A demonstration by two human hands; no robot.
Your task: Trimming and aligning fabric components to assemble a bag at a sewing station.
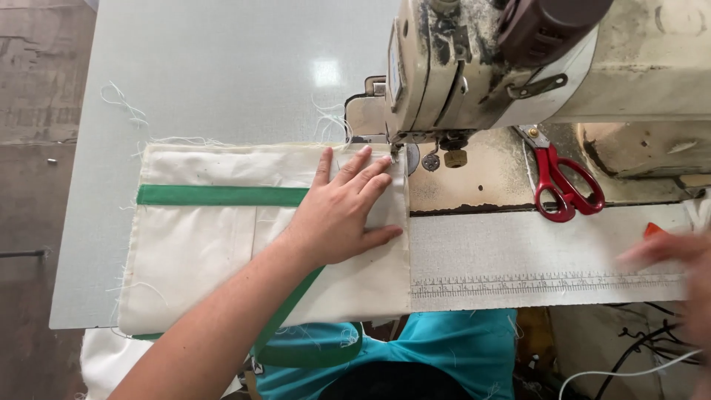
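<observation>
We look down from head height at a pale grey sewing table [222, 67] with a worn, cream-coloured industrial sewing machine [518, 67] standing at its upper right. A flat piece of cream canvas fabric with a green band across it [222, 195] lies spread on the table, its right edge tucked beneath the machine's needle area [396, 152]. Our left hand [344, 211] rests flat on this fabric, palm down, fingers spread apart and pointing up towards the needle, pressing the cloth rather than gripping it; the fingertips lie close to the fabric's top right corner. Our left forearm crosses the lower part of the fabric diagonally from the bottom left. Loose white threads [122, 100] trail from the fabric's top edge onto the table. To the right of the fabric, a pale strip of cloth printed with a ruler scale [548, 259] runs along the table's front edge. Above it, a pair of scissors with red handles [563, 185] lies on the worn machine bed, well apart from the left hand. Our right hand [678, 255] appears at the far right edge as a blur, just beside a small orange object [653, 230]; we cannot tell whether its fingers are apart or closed. Teal clothing [444, 348] shows below the table edge.
</observation>
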